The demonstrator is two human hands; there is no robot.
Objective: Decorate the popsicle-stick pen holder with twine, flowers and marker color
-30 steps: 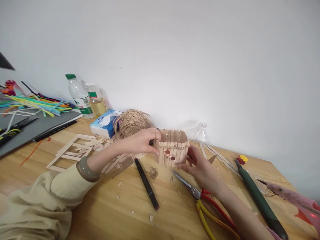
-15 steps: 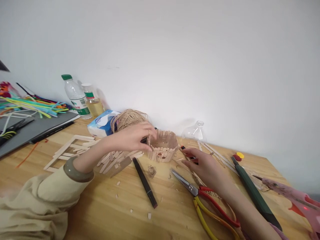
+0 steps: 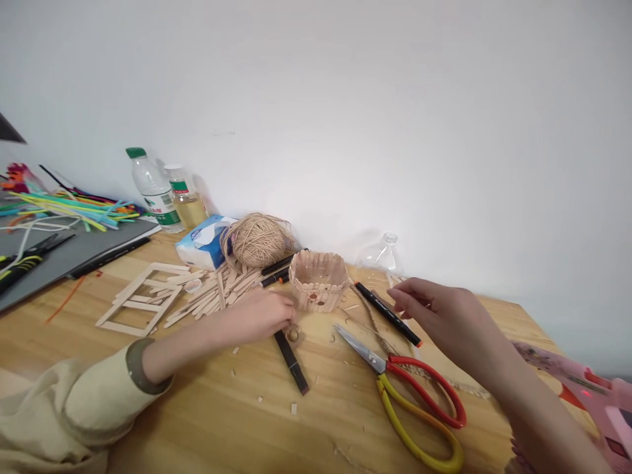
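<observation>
A small basket of wooden sticks [image 3: 319, 282] stands upright near the wall, with brown dots on its front. Just in front and to its left, my left hand [image 3: 269, 313] is closed, fingertips at the upper end of a dark marker [image 3: 292, 363] lying on the table; what those fingers hold, if anything, is hidden. My right hand [image 3: 424, 303] hovers right of the basket, thumb and fingers apart and nothing visible between them. Beside it lies a black marker with orange ends [image 3: 388, 314]. Red and yellow handled scissors [image 3: 380, 363] lie with blades pointing toward the basket.
Left of the basket are a twine ball [image 3: 259, 242], wooden sticks [image 3: 210, 299], a stick frame [image 3: 135, 299] and a tissue pack [image 3: 202, 242]. Two bottles [image 3: 157, 197] stand farther back. A clear plastic piece [image 3: 384, 255] is behind; a pink glue gun [image 3: 582, 388] lies at right.
My left hand has come down from the basket's left rim to the table in front. My right hand has moved right, off the black marker, which now lies uncovered.
</observation>
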